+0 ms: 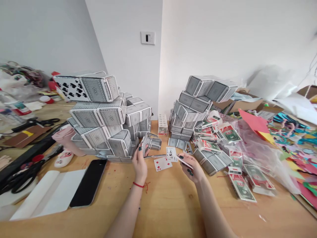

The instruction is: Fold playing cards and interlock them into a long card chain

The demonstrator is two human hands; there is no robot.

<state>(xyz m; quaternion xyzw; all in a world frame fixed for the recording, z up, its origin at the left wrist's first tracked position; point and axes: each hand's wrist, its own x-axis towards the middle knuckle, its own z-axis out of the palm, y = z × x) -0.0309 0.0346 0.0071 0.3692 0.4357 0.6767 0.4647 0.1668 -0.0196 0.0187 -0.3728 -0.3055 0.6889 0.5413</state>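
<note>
My left hand is closed around a folded playing-card piece with grey patterned backs, near the foot of the left card stack. Between thumb and fingers, my right hand pinches a playing card, seen nearly edge-on. A four of diamonds lies face up on the table between the hands. Beside it is a face card. Blocks of folded cards form a tall left stack and a right stack. A low card block rests right of my right hand.
Card boxes lie scattered on the right, with plastic wrap and coloured paper behind. At left are a black phone, white paper, scissors and a small doll-like figure. A row of boxes stands by the wall.
</note>
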